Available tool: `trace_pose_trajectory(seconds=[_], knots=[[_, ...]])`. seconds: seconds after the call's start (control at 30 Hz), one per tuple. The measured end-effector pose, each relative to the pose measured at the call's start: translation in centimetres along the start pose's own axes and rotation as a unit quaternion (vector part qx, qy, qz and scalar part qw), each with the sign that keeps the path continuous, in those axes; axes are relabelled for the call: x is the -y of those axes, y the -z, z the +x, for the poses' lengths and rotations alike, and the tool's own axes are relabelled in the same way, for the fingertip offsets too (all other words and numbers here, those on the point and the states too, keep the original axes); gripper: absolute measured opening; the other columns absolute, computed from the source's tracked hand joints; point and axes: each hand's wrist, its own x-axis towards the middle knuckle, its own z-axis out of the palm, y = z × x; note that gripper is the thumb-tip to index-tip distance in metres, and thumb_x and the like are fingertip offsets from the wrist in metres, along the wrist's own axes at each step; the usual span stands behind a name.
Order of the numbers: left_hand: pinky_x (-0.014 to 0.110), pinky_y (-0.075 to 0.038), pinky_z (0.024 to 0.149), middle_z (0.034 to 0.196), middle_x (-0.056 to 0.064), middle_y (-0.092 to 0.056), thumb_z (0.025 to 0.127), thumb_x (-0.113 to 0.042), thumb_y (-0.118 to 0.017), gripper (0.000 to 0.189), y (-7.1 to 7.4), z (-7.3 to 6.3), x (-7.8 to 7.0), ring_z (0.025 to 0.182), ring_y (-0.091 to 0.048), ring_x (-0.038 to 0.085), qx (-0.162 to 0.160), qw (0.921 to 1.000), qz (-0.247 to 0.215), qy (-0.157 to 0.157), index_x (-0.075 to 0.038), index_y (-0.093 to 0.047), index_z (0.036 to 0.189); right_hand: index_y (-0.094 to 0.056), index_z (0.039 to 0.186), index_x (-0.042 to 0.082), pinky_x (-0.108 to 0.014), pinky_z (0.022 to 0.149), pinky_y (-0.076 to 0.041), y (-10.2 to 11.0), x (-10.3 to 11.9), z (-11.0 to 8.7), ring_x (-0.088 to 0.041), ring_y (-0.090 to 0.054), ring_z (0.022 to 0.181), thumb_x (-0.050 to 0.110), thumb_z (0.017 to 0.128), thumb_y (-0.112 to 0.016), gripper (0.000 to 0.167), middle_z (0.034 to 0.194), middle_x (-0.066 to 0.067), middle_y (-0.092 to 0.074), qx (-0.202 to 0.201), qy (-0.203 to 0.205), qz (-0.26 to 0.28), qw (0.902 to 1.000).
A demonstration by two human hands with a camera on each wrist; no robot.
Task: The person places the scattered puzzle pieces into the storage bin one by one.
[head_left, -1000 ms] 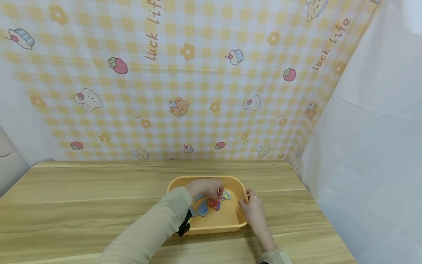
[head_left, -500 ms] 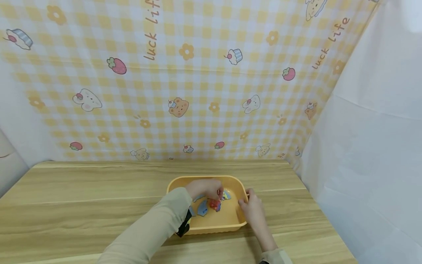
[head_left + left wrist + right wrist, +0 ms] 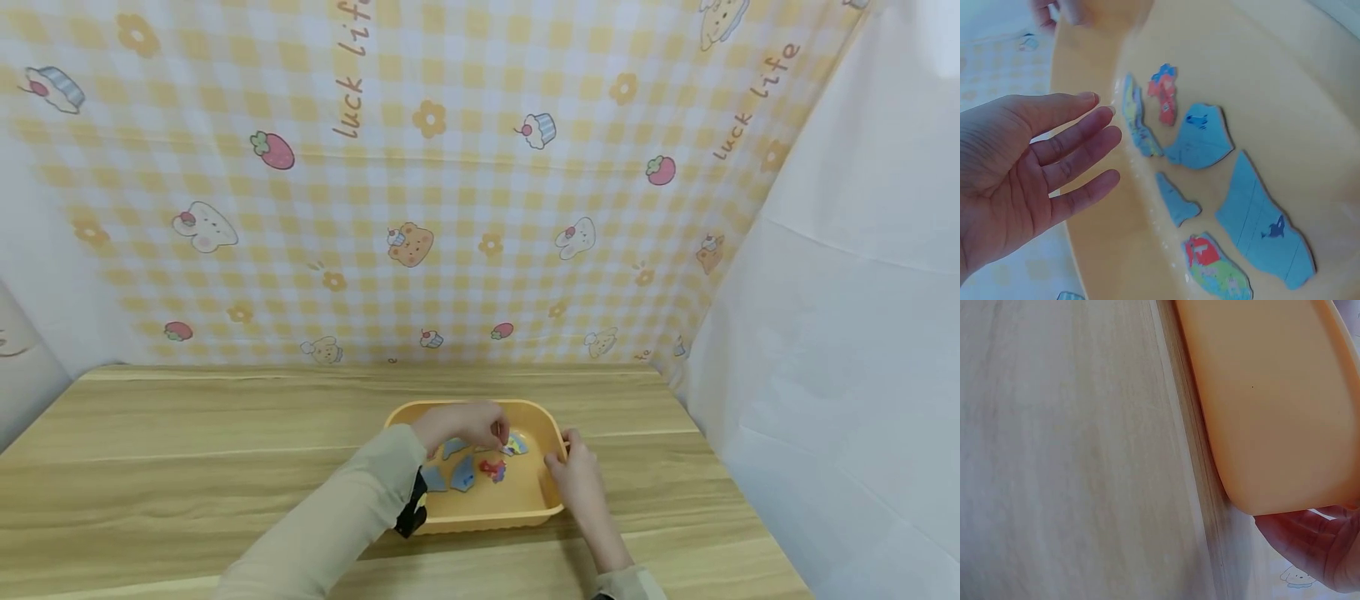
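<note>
A shallow yellow-orange plastic basin [image 3: 487, 523] sits on the table, with several flat, map-like puzzle pieces lying in it. Over its far half hovers my left hand [image 3: 476, 422], fingers loosely extended and thumb near the index fingertip; nothing shows between them in the left wrist view. Closest to those fingertips lies a narrow yellow-and-blue piece [image 3: 1139, 122], beside a red-and-blue piece [image 3: 1165, 97]. A blue piece with a whale [image 3: 1266, 228] and a red-and-green piece [image 3: 1217, 265] lie further along. My right hand [image 3: 579, 475] grips the basin's right end, thumb inside and fingers outside.
The wood-grain table [image 3: 225, 467] extends on both sides of the basin. Behind it hangs a yellow checked cloth [image 3: 465, 183] with printed cartoons, and a white sheet [image 3: 847, 292] hangs at the right.
My left fingers have come slightly away from the red-and-blue piece, which shows more fully and lies flat. The right hand keeps its hold on the basin. The head view has shifted slightly.
</note>
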Motion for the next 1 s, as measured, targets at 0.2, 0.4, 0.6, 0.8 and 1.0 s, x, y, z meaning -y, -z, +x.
trace_pose_trajectory(seconds=[0.2,0.4,0.6,0.8,1.0], knots=[[0.018,-0.045,0.065,0.086,0.006,-0.064,0.086,-0.003,-0.059,0.009,1.2,-1.3,0.8,0.074,-0.054,0.009,-0.016,0.9993,-0.018,-0.028,0.001,-0.064,0.091,-0.053,0.105,-0.004,-0.031,0.054,-0.051,0.0,0.0,0.0,-0.023,-0.061,0.068,0.006,0.082,-0.059,0.026,0.084,-0.02,-0.064,0.008,-0.007,-0.003,0.9999],[0.021,-0.047,0.072,0.088,0.004,-0.063,0.086,-0.007,-0.06,0.012,2.0,-3.6,1.5,0.08,-0.056,0.01,-0.052,0.9974,-0.018,-0.047,-0.001,-0.064,0.095,-0.053,0.107,-0.004,-0.032,0.055,-0.05,-0.1,0.2,-0.1,-0.023,-0.061,0.07,0.006,0.082,-0.059,0.028,0.085,-0.019,-0.064,0.011,-0.007,-0.005,0.9999],[0.022,-0.048,0.074,0.088,0.004,-0.063,0.087,-0.008,-0.058,0.011,2.7,-6.2,3.0,0.08,-0.057,0.009,-0.089,0.9924,-0.054,-0.065,-0.002,-0.063,0.094,-0.052,0.107,-0.004,-0.032,0.055,-0.05,-0.1,0.5,-0.1,-0.024,-0.061,0.07,0.006,0.082,-0.059,0.028,0.085,-0.02,-0.064,0.014,-0.01,-0.007,0.9998],[0.019,-0.047,0.073,0.09,0.006,-0.064,0.087,-0.009,-0.059,0.015,2.9,-8.4,4.5,0.081,-0.057,0.009,-0.129,0.9874,-0.073,-0.056,0.0,-0.062,0.098,-0.052,0.107,-0.005,-0.032,0.055,-0.05,0.1,0.3,-0.1,-0.024,-0.061,0.069,0.005,0.081,-0.059,0.029,0.084,-0.02,-0.063,0.013,-0.007,-0.005,0.9999],[0.02,-0.048,0.072,0.087,0.004,-0.064,0.087,-0.008,-0.059,0.012,2.8,-10.9,5.1,0.08,-0.057,0.009,-0.161,0.9832,-0.068,-0.052,-0.002,-0.063,0.097,-0.052,0.105,-0.008,-0.032,0.058,-0.053,0.1,0.0,-0.2,-0.025,-0.061,0.073,0.001,0.08,-0.058,0.027,0.086,-0.022,-0.063,0.008,0.007,0.011,0.9999]])
